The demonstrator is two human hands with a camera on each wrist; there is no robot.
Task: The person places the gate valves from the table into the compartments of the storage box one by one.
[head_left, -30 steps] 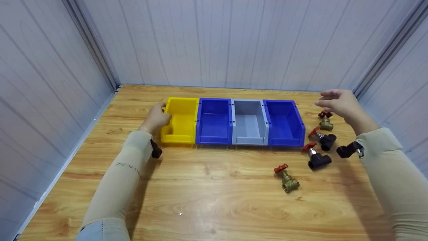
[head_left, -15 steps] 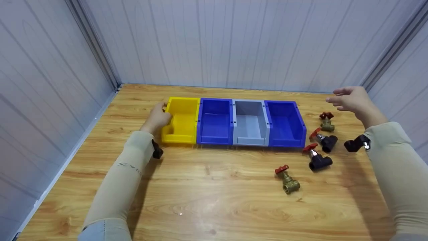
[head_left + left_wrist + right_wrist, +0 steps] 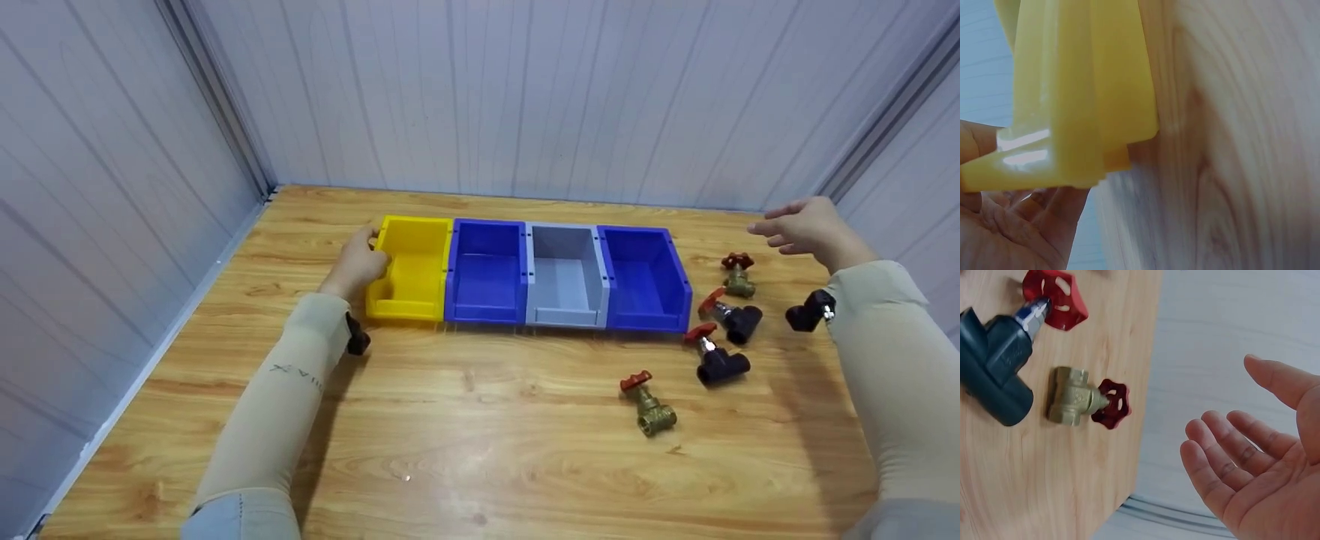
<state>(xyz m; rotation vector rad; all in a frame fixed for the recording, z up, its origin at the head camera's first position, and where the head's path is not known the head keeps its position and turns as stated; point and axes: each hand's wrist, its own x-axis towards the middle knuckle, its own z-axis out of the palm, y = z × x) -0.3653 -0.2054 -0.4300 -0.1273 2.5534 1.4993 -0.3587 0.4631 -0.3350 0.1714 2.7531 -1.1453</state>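
Note:
My left hand (image 3: pixel 358 264) grips the left side wall of a yellow storage bin (image 3: pixel 409 309), with the thumb over its rim. In the left wrist view the bin's wall (image 3: pixel 1072 101) passes between the thumb and the fingers. At the far right, my right hand (image 3: pixel 810 231) hovers with extended fingers and holds nothing. Nearest to it lies a brass gate valve (image 3: pixel 741 283) with a dark red handwheel, seen also as the brass valve (image 3: pixel 1069 396) in the right wrist view. Two black valves with red handwheels, one (image 3: pixel 741 322) behind the other (image 3: pixel 724 367), lie nearer.
Right of the yellow bin stand a blue bin (image 3: pixel 486 312), a grey bin (image 3: pixel 566 316) and another blue bin (image 3: pixel 649 319), side by side. Another brass valve (image 3: pixel 656 417) lies in front on the wooden table (image 3: pixel 465 450). Pale panels (image 3: pixel 510 97) enclose the back and sides.
My right hand has moved to the right, away from the bins, and its fingers have straightened somewhat. The left hand stays on the yellow bin. The whole head view has shifted slightly.

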